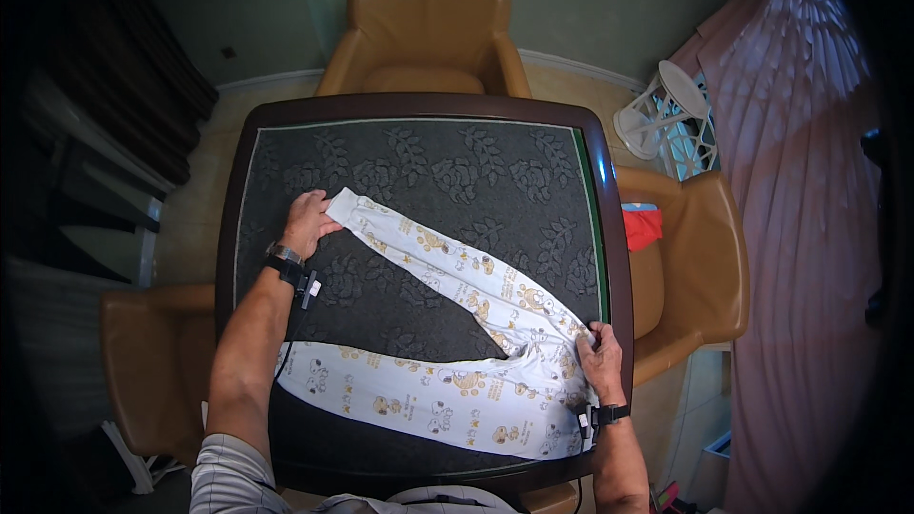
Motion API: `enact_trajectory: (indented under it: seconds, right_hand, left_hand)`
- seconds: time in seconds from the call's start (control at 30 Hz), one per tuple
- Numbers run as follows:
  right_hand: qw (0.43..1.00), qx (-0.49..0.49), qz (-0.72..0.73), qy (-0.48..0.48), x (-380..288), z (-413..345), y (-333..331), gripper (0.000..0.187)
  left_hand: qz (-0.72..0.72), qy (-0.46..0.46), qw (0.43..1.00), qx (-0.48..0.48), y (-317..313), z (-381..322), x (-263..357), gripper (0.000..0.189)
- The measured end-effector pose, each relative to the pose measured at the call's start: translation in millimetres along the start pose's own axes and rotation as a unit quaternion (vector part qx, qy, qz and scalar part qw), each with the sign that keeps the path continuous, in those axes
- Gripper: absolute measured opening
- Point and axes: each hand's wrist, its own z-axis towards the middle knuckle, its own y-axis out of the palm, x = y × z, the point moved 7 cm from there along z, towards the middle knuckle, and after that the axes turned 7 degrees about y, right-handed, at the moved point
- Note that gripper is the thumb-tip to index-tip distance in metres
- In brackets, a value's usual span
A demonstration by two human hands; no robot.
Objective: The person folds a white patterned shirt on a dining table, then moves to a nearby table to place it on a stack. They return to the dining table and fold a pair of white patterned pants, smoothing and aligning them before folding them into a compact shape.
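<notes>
A pair of white pants (pixel 428 400) with a printed cartoon dog pattern lies spread on the dark table mat, its two legs apart and pointing left. My left hand (pixel 311 220) grips the ribbed cuff of the upper leg between thumb and fingers. At the waist end on the right, my right hand (pixel 602 358) has its thumb on the fabric and its fingers by the edge; it seems to pinch the waist. The fabric is bunched near the crotch. The lower leg's cuff end is partly hidden behind my left forearm.
The square table has a raised dark wooden rim (pixel 421 105). Tan armchairs stand at the far side (pixel 428 28), the right (pixel 700 264) and the left (pixel 150 364). A red cloth (pixel 643 227) lies on the right chair. Beyond it stands a white stool (pixel 682 89) near pink curtains.
</notes>
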Motion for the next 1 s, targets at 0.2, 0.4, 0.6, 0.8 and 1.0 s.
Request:
enact_trajectory:
  seconds: [0.2,0.4,0.6,0.8,1.0]
  right_hand:
    - [0.998,0.02,-0.024,-0.052,-40.8,27.0,11.3,0.037]
    - [0.987,-0.018,-0.075,-0.138,-97.5,55.3,72.3,0.029]
    - [0.984,-0.029,-0.063,-0.166,-122.2,63.2,84.0,0.006]
    - [0.992,0.002,0.103,-0.071,-111.7,73.2,67.0,0.01]
    - [0.992,0.038,0.073,-0.093,-109.1,82.8,75.4,0.009]
  left_hand:
    - [0.142,0.025,0.988,-0.052,17.0,0.6,6.1,0.034]
    - [0.165,0.08,0.981,-0.059,23.0,12.1,6.7,0.023]
    - [0.06,0.12,0.988,-0.081,19.8,21.3,4.1,0.023]
    - [-0.002,0.128,0.988,-0.082,27.9,22.5,8.7,0.022]
    - [0.054,0.06,0.997,-0.02,38.7,27.3,0.7,0.043]
